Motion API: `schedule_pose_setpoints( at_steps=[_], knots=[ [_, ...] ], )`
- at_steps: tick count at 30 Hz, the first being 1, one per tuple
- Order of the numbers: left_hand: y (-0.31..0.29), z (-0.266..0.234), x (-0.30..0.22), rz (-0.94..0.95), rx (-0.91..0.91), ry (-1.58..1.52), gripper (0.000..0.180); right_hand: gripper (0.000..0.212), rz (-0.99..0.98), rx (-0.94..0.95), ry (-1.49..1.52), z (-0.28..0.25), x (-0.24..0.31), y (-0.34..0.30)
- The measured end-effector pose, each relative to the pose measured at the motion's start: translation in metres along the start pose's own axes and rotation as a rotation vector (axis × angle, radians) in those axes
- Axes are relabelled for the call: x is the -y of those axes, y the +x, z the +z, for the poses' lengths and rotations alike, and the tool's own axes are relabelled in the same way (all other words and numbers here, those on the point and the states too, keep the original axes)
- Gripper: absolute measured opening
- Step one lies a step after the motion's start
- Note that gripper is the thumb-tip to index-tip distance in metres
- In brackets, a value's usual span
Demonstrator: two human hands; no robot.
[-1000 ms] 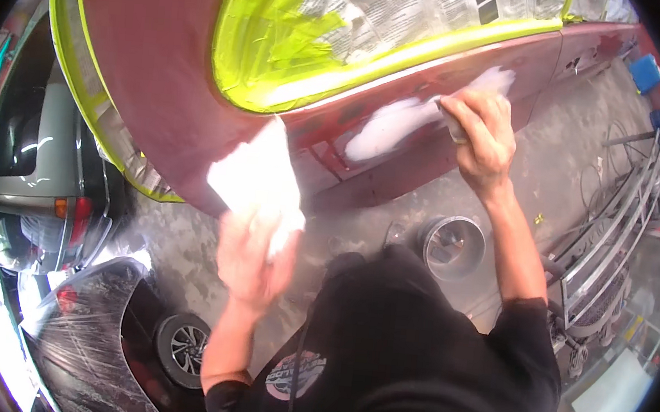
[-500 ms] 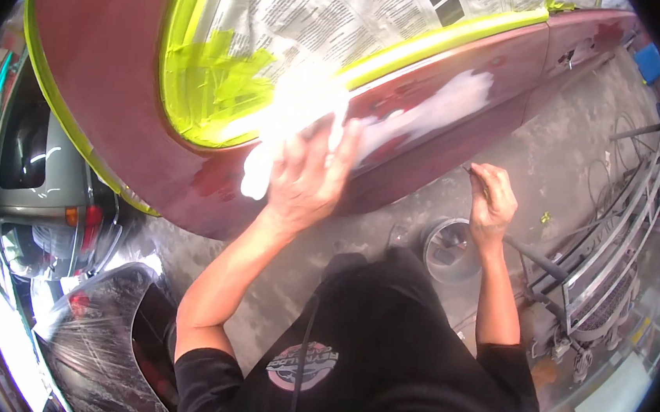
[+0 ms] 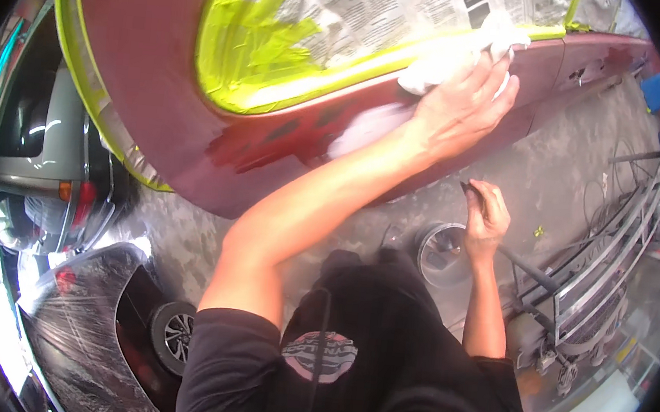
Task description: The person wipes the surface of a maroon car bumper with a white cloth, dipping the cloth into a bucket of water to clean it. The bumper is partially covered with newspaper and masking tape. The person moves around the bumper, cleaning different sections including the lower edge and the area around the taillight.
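Observation:
A maroon car body (image 3: 125,39) stretches across the upper part of the head view, its window opening covered with newspaper (image 3: 377,22) edged in yellow-green masking tape (image 3: 276,99). My left hand (image 3: 468,104) presses a crumpled white cloth (image 3: 440,68) against the panel just below the taped edge, fingers bent over it. Under my left forearm shows a pale whitish patch (image 3: 368,127) on the panel, with darker red areas beside it. My right hand (image 3: 488,220) is held away from the car, thumb and fingers pinching a small dark thing (image 3: 466,188) whose kind is unclear.
A clear round bucket (image 3: 442,251) stands on the concrete floor by my right wrist. To the right is a metal frame rack (image 3: 608,262). On the left stand a grey vehicle (image 3: 49,142) and a dark car part under plastic sheeting (image 3: 84,326), with a wheel (image 3: 175,336) alongside.
My left hand has swept the white cloth to the right and farther along the panel, uncovering red and dark spots. My right hand has barely moved and keeps its pinch.

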State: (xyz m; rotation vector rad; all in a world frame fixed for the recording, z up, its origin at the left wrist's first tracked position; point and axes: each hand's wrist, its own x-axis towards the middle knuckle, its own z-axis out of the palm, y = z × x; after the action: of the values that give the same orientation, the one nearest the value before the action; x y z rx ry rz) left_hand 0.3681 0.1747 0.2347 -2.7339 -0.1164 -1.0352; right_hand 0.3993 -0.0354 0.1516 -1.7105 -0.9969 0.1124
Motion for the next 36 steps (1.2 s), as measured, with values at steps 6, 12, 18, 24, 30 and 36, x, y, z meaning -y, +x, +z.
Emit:
schedule_pose_setpoints(
  at_steps=[6, 12, 18, 24, 30, 36],
  knots=[
    [-0.126, -0.115, 0.043, -0.008, 0.248, 0.261, 0.059, 0.019, -0.035, 0.022, -0.017, 0.001, -0.006, -0.004],
    [-0.145, -0.124, 0.043, -0.123, 0.232, 0.270, 0.057, 0.020, 0.050, -0.043, -0.001, -0.010, -0.022, -0.010],
    [-0.013, -0.009, 0.004, 0.001, 0.141, 0.028, 0.056, 0.019, 0.131, -0.117, 0.042, -0.020, -0.021, -0.029],
    [0.077, 0.070, -0.026, 0.062, 0.149, 0.055, 0.040, 0.016, 0.091, -0.076, -0.015, -0.022, -0.015, -0.056],
    [-0.059, -0.050, 0.018, 0.089, 0.053, 0.090, 0.030, 0.016, 0.289, -0.032, 0.138, -0.013, -0.029, -0.075],
    [-0.175, -0.187, 0.076, 0.045, 0.260, 0.338, 0.036, 0.017, 0.138, 0.083, 0.101, 0.008, -0.027, -0.040]
  ],
)
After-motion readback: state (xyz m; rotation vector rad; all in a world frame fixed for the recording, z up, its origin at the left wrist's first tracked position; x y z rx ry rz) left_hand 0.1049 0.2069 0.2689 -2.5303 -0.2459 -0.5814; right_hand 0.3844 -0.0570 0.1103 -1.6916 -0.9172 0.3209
